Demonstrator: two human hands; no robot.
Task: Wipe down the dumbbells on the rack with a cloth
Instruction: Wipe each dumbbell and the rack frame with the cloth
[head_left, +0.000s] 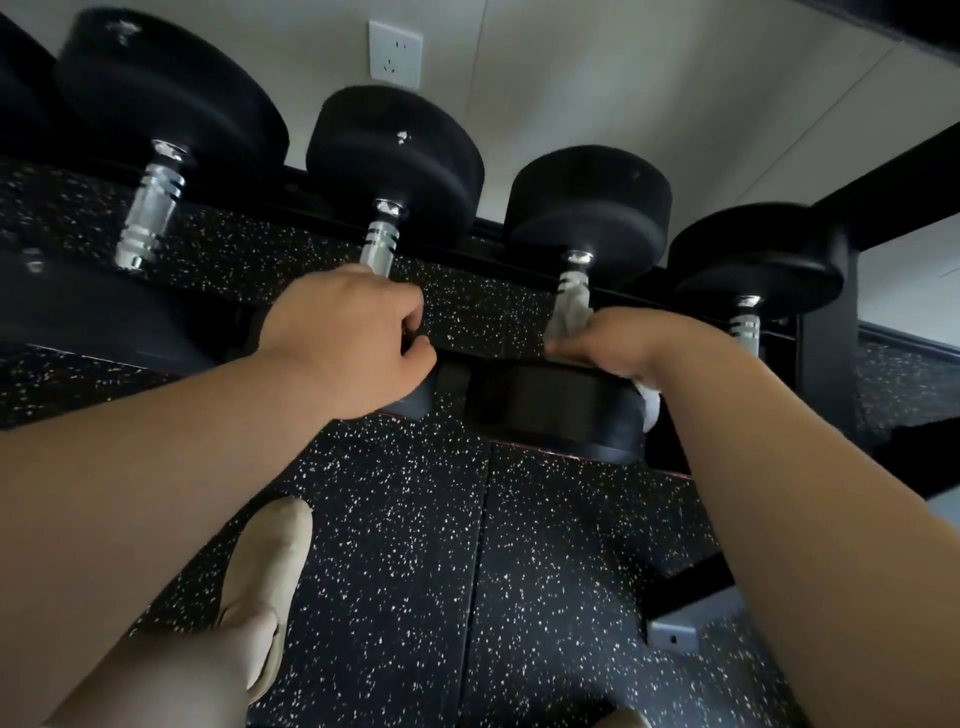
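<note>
Speckled black rubber gym floor (415, 519) below, pale wall (623, 78) behind. Across it runs the black steel rack (826, 374), loaded with a row of round black rubber-headed, chrome-handled dumbbells (171, 83). The left hand (348, 338) has its grip curled round the second dumbbell (395, 150) at its handle. The right hand (623, 343) has its grip clamped on the soft pale grey cloth (563, 322), wrapped round the handle of the third dumbbell (587, 202). These weights look heavy, rigid and prone to rolling, and the chrome looks slick. The handle's middle looks like the safest place to hold.
</note>
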